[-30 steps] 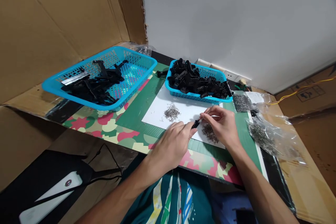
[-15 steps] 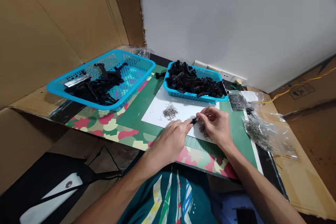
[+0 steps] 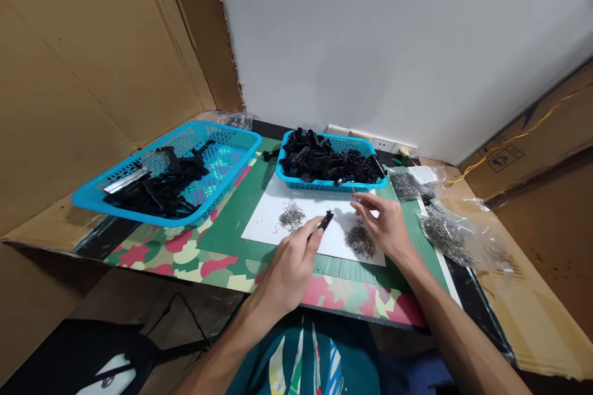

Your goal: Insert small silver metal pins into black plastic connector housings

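Note:
My left hand [image 3: 293,259] is closed round a small black plastic part [image 3: 327,220], whose end sticks out past the thumb and forefinger. To its right, my right hand [image 3: 383,224] pinches a thin metal tool [image 3: 354,194], mostly hidden by the fingers, so its kind is unclear. The two hands are apart. Below the right fingers lies a pile of tiny metal pieces [image 3: 361,241] on a white sheet [image 3: 266,222]. A second pile of tiny metal pieces [image 3: 291,216] sits beyond my left hand.
A blue basket [image 3: 331,185] heaped with black parts stands behind the sheet. At left is a larger blue basket [image 3: 139,213] with black parts and a metal strip. Clear bags of small metal pieces [image 3: 445,237] lie at right. Cardboard [image 3: 106,43] walls the left side.
My hands have moved apart: the left drew back leftward with the black part, and the right came away from it with the thin tool. The view has shifted slightly.

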Demonstrator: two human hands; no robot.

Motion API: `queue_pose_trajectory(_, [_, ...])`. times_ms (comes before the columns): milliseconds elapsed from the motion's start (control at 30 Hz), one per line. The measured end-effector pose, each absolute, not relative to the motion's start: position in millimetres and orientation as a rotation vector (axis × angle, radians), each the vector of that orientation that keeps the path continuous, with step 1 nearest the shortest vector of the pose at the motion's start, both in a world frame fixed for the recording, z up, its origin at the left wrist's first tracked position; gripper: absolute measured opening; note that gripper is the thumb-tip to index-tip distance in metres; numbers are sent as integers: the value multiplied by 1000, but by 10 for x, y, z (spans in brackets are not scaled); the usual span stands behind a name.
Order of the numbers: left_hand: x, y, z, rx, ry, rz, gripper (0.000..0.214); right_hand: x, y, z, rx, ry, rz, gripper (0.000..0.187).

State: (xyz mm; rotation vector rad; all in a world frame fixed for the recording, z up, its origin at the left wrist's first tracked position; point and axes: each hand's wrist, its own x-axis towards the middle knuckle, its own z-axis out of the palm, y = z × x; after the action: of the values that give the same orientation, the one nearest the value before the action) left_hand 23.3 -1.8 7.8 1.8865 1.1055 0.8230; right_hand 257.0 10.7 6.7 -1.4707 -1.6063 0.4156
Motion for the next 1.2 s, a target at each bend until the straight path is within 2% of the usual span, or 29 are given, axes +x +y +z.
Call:
queue_pose_trajectory(133, [138,-25,90,1605,1107,1035,46,2675,151,39,-1539,-2007,223,24])
queue_pose_trajectory(333, [95,65,22,1359,1085,1332,25,2680,211,11,-1601,-2139,250,23])
queue_pose_trajectory(833, [76,51,11,1339,1077,1328,23,1894,339,219,-1402,-2146,653,13])
queue_pose_trajectory(1067, [58,26,-2,1406,1088,1269,22,1883,342,153,-1329,-2242,628,18])
queue_pose_trajectory(1200, [61,22,-1,1441,1138,1277,26,1966,292,193,-1232,-2095,839,12])
